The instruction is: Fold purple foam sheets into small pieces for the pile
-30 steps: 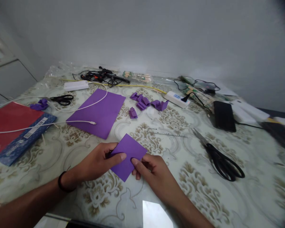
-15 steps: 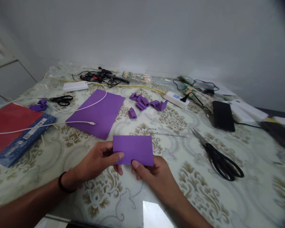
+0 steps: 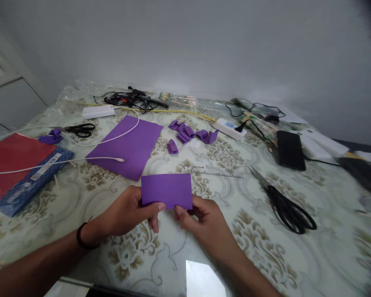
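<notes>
A small purple paper rectangle (image 3: 167,190) is held upright between both hands just above the table. My left hand (image 3: 128,212) pinches its lower left edge, thumb in front. Its lower right edge is pinched by my right hand (image 3: 202,222), thumb on the front face. A large purple sheet (image 3: 128,146) lies flat beyond the hands, with a white cable (image 3: 80,161) across it. Several folded purple paper pieces (image 3: 188,135) lie farther back.
Black scissors (image 3: 284,206) lie at the right, a second pair (image 3: 78,130) at the back left. A red and blue pack (image 3: 15,169) sits at the left edge. A power strip (image 3: 230,128), black phone (image 3: 290,150), glue gun (image 3: 132,99) and cables line the back.
The purple piece turned from a tilted diamond to a level rectangle, then shrank in height and width as both hands worked it. The hands stayed in the same spot.
</notes>
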A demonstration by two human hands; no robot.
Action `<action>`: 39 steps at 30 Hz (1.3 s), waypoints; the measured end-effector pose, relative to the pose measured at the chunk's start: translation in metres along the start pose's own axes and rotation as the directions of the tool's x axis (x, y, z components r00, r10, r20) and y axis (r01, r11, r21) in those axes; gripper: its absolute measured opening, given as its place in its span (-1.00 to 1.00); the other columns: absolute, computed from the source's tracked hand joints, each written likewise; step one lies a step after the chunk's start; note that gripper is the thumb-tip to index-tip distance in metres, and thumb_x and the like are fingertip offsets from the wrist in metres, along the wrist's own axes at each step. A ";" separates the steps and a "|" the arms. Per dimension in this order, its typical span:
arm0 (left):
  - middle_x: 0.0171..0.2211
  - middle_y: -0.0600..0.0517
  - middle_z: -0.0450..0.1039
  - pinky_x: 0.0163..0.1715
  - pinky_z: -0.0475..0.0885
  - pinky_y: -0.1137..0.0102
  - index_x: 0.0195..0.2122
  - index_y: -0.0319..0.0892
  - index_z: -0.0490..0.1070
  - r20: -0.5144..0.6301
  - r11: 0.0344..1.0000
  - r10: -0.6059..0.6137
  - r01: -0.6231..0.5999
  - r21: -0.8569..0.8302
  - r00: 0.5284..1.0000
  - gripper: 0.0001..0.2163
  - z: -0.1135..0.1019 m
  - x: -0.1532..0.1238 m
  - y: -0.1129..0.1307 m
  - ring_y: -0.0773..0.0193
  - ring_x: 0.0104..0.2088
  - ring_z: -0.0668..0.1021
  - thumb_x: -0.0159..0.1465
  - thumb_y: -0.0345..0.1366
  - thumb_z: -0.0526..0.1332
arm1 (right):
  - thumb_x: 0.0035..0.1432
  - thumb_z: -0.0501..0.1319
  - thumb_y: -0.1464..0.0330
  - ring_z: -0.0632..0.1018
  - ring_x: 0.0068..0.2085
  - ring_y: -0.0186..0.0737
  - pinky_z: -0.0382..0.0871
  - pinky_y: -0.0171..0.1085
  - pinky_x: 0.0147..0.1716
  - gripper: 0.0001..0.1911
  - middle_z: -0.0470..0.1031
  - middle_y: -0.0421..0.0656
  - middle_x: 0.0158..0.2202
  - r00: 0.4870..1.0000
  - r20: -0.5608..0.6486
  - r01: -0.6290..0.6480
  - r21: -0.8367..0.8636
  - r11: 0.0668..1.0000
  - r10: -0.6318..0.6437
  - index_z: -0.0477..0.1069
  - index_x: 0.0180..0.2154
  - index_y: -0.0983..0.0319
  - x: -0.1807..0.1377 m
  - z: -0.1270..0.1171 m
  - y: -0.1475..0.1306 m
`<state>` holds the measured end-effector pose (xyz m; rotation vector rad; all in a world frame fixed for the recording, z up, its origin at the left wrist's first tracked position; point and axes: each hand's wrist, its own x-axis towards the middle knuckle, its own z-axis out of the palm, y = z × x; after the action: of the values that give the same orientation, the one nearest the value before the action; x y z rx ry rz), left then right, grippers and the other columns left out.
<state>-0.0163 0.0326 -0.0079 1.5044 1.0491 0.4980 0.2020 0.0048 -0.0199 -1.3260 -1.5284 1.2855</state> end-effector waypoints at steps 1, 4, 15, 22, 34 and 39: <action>-0.56 0.01 0.66 -0.39 0.41 0.46 -0.58 -0.18 0.64 -0.011 1.000 0.009 -0.009 0.005 1.000 -0.59 -0.001 0.000 0.001 0.31 -0.53 0.58 0.40 -0.22 0.22 | 0.19 0.26 0.25 0.37 -0.50 -0.30 0.23 -0.32 -0.50 -0.75 0.37 -0.25 -0.56 1.000 -0.017 0.011 -0.014 1.000 -0.011 0.41 -0.49 0.21 0.001 -0.003 0.000; -0.57 0.01 0.65 -0.39 0.40 0.45 -0.60 -0.18 0.61 -0.088 0.996 0.060 -0.054 0.066 0.994 -0.58 -0.005 -0.001 0.002 0.30 -0.52 0.58 0.40 -0.23 0.22 | 0.19 0.30 0.25 0.40 -0.49 -0.27 0.27 -0.30 -0.48 -0.75 0.40 -0.23 -0.56 0.997 -0.066 0.041 -0.008 0.999 -0.042 0.41 -0.49 0.20 0.004 -0.017 -0.001; -0.55 0.01 0.63 -0.37 0.44 0.44 -0.55 -0.20 0.61 -0.091 0.994 0.082 -0.075 0.076 0.992 -0.62 0.003 -0.002 -0.002 0.28 -0.48 0.59 0.40 -0.21 0.23 | 0.18 0.39 0.18 0.48 -0.46 -0.28 0.41 -0.28 -0.44 -0.76 0.50 -0.20 -0.41 0.997 0.054 -0.061 0.245 0.967 0.050 0.52 -0.27 0.22 0.002 -0.006 0.003; -0.53 0.01 0.63 -0.44 0.50 0.46 -0.40 -0.24 0.58 -0.057 1.000 0.020 -0.019 0.011 0.998 -0.82 0.011 -0.004 -0.002 0.25 -0.50 0.63 0.29 -0.26 0.31 | 0.14 0.29 0.27 0.43 -0.47 -0.28 0.31 -0.31 -0.47 -0.84 0.48 -0.21 -0.49 0.996 0.066 -0.069 0.118 0.991 0.062 0.46 -0.41 0.22 -0.003 0.008 0.000; -0.59 0.02 0.61 -0.41 0.52 0.44 -0.54 -0.20 0.53 -0.153 0.998 0.045 -0.039 0.044 0.987 -0.67 0.005 -0.006 -0.003 0.27 -0.53 0.63 0.37 -0.21 0.29 | 0.01 0.27 0.38 0.47 -0.45 -0.25 0.34 -0.31 -0.44 -0.97 0.45 -0.24 -0.50 0.994 -0.105 0.012 0.015 1.000 -0.011 0.42 -0.45 0.18 0.004 -0.014 -0.001; -0.57 0.04 0.61 -0.39 0.51 0.46 -0.54 -0.20 0.51 -0.164 0.998 0.062 -0.056 0.042 0.984 -0.70 0.004 -0.006 -0.003 0.29 -0.52 0.62 0.36 -0.28 0.27 | 0.18 0.27 0.27 0.47 -0.46 -0.24 0.38 -0.28 -0.43 -0.86 0.45 -0.21 -0.46 0.993 -0.116 0.032 0.082 0.996 -0.022 0.42 -0.38 0.18 0.005 -0.019 -0.002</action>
<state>-0.0170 0.0256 -0.0105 1.5505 1.1497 0.6581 0.2187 0.0143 -0.0138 -1.2989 -1.3942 1.2214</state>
